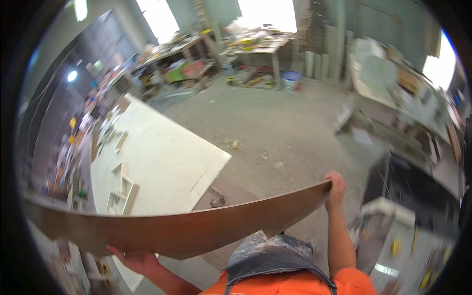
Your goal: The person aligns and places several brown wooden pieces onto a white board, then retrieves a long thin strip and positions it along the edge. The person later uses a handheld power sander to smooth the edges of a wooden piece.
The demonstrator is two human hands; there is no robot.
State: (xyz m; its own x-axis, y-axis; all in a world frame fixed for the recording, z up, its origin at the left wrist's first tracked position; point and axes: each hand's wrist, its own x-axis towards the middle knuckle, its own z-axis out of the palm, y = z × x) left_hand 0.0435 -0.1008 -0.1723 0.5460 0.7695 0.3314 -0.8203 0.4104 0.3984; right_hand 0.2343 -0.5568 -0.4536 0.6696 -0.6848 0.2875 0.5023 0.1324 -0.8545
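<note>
Pale desk (169,164) on the left has cream box frames (129,199) near its left edge, there's a blue-and-white bucket (291,81) on the floor (300,130) way back and a black panel (418,194) off to the right, and the brown board (182,231) itself hides part of the desk's near end. That board's held up in both hands, long axis running left to right, left end pointing out past the desk's left edge. Right hand (335,189) is wrapped round its right end, left hand (137,261) is gripping the lower edge, can't tell how far around.
</note>
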